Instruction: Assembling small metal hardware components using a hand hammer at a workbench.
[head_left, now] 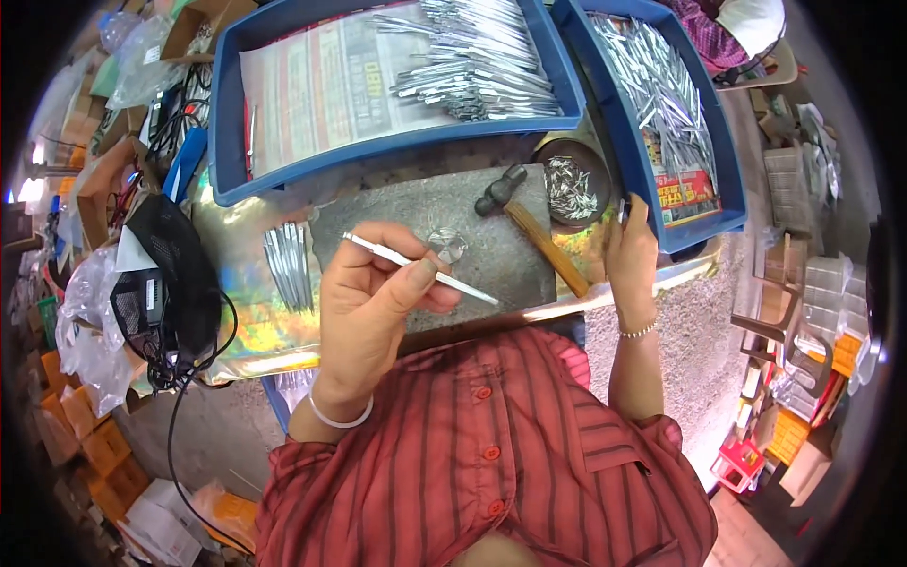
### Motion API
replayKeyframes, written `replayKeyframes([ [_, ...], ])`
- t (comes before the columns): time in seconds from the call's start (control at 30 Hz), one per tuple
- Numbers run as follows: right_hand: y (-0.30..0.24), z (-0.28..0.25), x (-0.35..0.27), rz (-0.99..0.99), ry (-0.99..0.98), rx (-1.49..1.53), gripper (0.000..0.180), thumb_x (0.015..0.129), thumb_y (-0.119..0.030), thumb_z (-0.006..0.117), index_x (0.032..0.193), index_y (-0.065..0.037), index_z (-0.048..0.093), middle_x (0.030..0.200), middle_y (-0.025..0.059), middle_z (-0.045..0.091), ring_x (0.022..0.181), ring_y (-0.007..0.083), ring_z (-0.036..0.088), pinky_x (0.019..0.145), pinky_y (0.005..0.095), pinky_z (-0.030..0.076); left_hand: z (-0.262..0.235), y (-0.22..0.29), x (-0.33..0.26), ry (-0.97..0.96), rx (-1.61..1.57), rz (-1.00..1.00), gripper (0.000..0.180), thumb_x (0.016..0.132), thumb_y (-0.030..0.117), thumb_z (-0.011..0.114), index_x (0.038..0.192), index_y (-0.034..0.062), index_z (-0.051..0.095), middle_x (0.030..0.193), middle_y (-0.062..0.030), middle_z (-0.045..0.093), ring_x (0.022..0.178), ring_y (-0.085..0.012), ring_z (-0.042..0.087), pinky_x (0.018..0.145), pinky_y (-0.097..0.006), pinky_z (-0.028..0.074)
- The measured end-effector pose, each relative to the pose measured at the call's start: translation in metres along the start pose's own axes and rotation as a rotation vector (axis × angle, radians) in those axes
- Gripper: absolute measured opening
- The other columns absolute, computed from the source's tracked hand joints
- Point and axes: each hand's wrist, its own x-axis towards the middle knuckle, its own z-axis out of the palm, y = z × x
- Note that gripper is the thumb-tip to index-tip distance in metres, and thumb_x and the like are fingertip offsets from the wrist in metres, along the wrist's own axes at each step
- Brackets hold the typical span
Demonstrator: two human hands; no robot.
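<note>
Between the thumb and fingers of my left hand [373, 302] is a slim silver metal rod [416, 266], shaped like a pen, held slanting over a grey slab [378, 213]. My right hand [631, 255] is closed beside the near left corner of the right blue tray [704, 230]; a small silvery bit shows at its fingertips, too small to name. A hammer with a dark head [499, 191] and wooden handle [548, 250] lies on the slab between my hands. Behind it, a round dark dish [602, 170] holds many small metal pieces.
A row of similar rods [288, 265] lies left of the slab. The large blue tray [378, 151] at the back holds a heap of rods on newspaper; the right tray holds more. A black mesh bag [170, 274] with cables sits at the left. Another person's sleeve [704, 28] shows at the far right.
</note>
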Motion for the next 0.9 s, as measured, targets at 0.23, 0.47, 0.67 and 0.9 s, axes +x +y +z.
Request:
replayKeyframes([
  [0.23,-0.082,-0.068,-0.018,0.144,-0.423,0.961,0.032,0.082,0.002,0.059,0.113,0.003,0.053,0.095,0.0111,0.059,0.069,0.0119,0.058,0.058,0.0249,0.048,0.002,-0.022,-0.005,0.071,-0.289,-0.101,0.014,0.087,0.006,0.059,0.091,0.0035,0.046,0.090,-0.0156,0.058,0.076,-0.0209,0.066,0.065,-0.027,0.059],
  [0.47,-0.132,-0.041,-0.019,0.099,-0.784,1.749,0.018,0.084,0.001,0.060,0.102,0.004,0.059,0.094,0.0086,0.056,0.066,0.0066,0.054,0.053,0.0178,0.044,-0.006,-0.033,-0.010,-0.038,-0.336,-0.223,0.011,0.087,0.004,0.059,0.088,0.0020,0.049,0.094,-0.0156,0.060,0.082,-0.0215,0.066,0.074,-0.031,0.057],
  [0.67,-0.160,-0.041,-0.007,0.179,-0.808,1.620,0.010,0.084,-0.003,0.061,0.088,0.002,0.054,0.088,0.0084,0.054,0.055,0.0079,0.050,0.046,0.0185,0.039,-0.021,-0.021,-0.017,-0.146,-0.157,-0.364,0.015,0.087,0.002,0.058,0.099,0.0007,0.049,0.094,-0.0140,0.062,0.085,-0.0192,0.064,0.076,-0.032,0.056],
  [0.9,-0.176,-0.033,0.003,0.440,-0.982,1.529,0.013,0.082,-0.005,0.063,0.090,0.000,0.054,0.078,0.0042,0.055,0.049,0.0045,0.043,0.042,0.0174,0.034,-0.034,-0.009,-0.013,-0.237,-0.050,-0.397,0.017,0.090,0.002,0.055,0.105,0.0000,0.046,0.092,-0.0114,0.063,0.086,-0.0166,0.064,0.077,-0.029,0.054],
])
